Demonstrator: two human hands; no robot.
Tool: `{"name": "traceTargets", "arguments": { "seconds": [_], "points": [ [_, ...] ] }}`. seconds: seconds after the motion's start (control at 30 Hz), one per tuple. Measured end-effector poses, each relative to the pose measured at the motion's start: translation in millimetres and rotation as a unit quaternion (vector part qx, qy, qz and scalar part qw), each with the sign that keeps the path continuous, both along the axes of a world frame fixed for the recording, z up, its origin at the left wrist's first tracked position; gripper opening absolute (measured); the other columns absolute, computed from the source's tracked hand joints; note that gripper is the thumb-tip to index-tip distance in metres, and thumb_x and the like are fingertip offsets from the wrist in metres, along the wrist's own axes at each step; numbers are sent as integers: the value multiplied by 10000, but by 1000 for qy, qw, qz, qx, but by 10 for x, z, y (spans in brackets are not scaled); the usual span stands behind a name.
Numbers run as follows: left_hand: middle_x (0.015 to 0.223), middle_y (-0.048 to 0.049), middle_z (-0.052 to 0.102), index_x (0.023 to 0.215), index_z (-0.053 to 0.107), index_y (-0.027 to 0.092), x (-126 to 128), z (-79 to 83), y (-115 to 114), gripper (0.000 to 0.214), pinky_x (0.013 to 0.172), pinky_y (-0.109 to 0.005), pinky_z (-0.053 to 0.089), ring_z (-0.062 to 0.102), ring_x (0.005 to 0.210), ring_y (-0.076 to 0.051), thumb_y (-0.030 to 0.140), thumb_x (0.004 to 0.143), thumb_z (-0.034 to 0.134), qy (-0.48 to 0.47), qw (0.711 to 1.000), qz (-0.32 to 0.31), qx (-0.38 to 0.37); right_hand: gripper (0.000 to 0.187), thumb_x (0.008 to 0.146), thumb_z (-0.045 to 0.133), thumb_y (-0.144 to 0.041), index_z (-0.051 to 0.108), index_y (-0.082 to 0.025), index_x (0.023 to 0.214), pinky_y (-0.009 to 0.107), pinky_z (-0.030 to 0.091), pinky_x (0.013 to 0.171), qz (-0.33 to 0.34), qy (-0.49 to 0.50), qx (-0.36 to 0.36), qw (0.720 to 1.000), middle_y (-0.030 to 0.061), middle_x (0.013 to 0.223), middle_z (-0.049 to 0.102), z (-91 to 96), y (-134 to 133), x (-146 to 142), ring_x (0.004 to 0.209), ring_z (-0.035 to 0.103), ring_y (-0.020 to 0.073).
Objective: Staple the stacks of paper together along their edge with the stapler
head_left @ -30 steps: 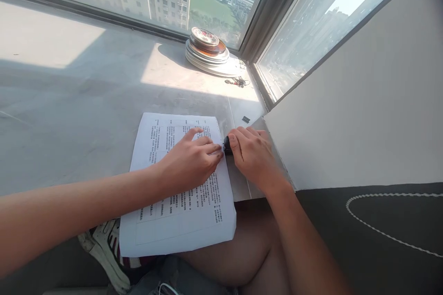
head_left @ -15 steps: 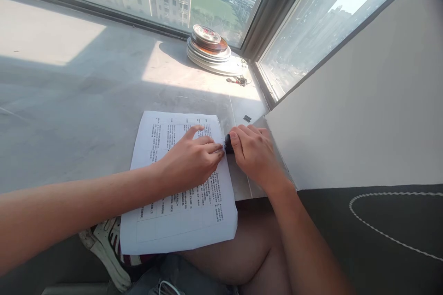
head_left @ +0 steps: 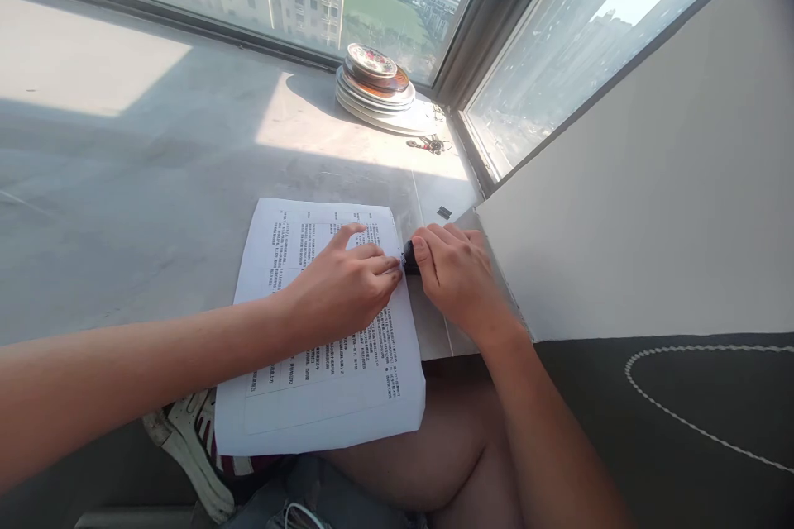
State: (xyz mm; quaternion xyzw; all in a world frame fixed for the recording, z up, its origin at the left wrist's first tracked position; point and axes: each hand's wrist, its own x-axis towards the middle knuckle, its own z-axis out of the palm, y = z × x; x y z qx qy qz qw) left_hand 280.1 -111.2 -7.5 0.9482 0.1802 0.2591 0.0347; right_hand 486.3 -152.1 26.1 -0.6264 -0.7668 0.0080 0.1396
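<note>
A stack of printed paper lies partly on the ledge, its near end hanging over the edge above my leg. My left hand is palm down over the print, its front fingers bent together at the paper's right edge and its little finger lifted; its thumb is hidden. Closed around a black stapler, my right hand is just right of that edge. The stapler's front end meets the paper beside my left fingertips; most of its body is hidden under the right hand.
Small dark staple strips lie beyond my right hand. Farther back stand stacked plates, with a bunch of keys or trinkets before them. Windows border the ledge; a white wall rises at right. A shoe is below.
</note>
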Motion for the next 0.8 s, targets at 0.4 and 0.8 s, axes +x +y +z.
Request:
{"name": "traceTargets", "arguments": {
  "seconds": [0.4,0.8],
  "points": [
    [1025,-27,833,1105,788,244,0,11,-4,307,1204,-565,363,758,1039,-230,134,1051,507,16,1000,11,2,445,1163,261,-352,556,-217,857,376,327,846,-3,1,-9,1000,32,867,676,25,-4,7,828,567,198],
    [1021,-28,829,1078,792,237,2,12,-6,320,1205,-568,352,753,1012,-228,124,1053,494,23,1000,14,5,445,1159,262,-345,568,-214,863,379,322,860,-12,-12,-6,1000,34,883,686,7,-6,-15,858,582,201]
  ]
}}
